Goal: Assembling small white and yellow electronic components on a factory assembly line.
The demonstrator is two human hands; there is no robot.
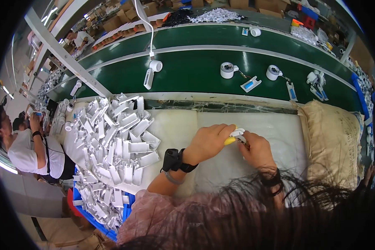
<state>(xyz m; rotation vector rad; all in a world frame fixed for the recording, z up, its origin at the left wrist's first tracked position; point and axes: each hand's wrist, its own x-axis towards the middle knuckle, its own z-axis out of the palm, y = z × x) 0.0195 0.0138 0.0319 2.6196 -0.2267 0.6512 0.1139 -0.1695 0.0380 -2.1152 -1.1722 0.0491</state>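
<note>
Over the pale work surface, my left hand (pixel 209 143) pinches a small white plastic part (pixel 237 133). Yellow coverings show at the tips of its thumb and finger. Close against it, my right hand (pixel 257 151) has its fingers closed at the part's right end. A small greyish thing shows between those fingers, too hidden to name. Left of my hands lies a big heap of white plastic housings (pixel 131 143), long and channel-shaped.
More housings fill a blue crate (pixel 96 225) at lower left. A brown sack (pixel 331 143) lies at the right. Beyond runs a green conveyor belt (pixel 187 71) with several round white lamp-like units (pixel 227 70). A co-worker (pixel 33 150) stands at far left.
</note>
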